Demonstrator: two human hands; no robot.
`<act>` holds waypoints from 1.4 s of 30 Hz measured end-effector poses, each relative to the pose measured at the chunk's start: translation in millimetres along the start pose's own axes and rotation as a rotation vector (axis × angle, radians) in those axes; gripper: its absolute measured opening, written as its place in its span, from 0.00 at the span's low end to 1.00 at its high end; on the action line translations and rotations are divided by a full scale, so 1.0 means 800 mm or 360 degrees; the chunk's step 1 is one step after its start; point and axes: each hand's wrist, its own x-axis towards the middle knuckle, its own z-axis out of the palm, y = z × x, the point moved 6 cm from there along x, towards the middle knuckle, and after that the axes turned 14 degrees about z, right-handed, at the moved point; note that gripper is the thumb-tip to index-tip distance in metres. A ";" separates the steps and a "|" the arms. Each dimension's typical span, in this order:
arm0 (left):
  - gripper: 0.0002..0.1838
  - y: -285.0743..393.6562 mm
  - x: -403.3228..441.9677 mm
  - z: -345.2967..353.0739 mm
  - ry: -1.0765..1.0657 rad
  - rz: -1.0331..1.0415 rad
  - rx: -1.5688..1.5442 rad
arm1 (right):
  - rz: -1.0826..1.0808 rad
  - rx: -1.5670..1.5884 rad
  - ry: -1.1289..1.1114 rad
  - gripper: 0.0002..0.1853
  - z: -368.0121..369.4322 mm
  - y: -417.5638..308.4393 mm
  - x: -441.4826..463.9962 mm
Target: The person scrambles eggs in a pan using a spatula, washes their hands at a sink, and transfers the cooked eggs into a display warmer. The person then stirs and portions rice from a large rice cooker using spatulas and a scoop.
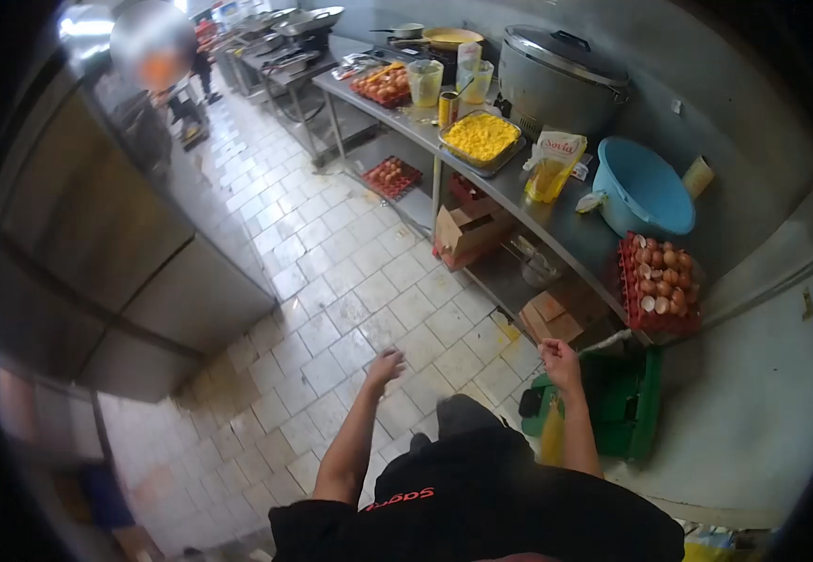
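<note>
My left hand (387, 367) hangs above the tiled floor, fingers loosely bent and apart, with nothing seen in it. On the other side, my right hand (558, 363) is held in front of the green bin (645, 403), its fingers slightly curled and no object visible in them. Just beyond it in the picture, a brown cardboard box (552, 317) sits on the lower shelf. Neither hand appears to touch anything.
A steel worktable (556, 220) along the right wall carries a tray of yellow food (481, 138), an oil pouch (549, 176), a blue basin (645, 187), eggshells in red trays (664, 281) and a large cooker (561, 80). Steel cabinets (97, 234) stand left. A person (149, 112) is far left.
</note>
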 end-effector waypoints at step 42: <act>0.38 0.379 0.662 0.006 -0.0180 -0.0035 -0.0593 | 0.0689 -0.0617 -0.0119 0.47 0.299 -0.466 0.653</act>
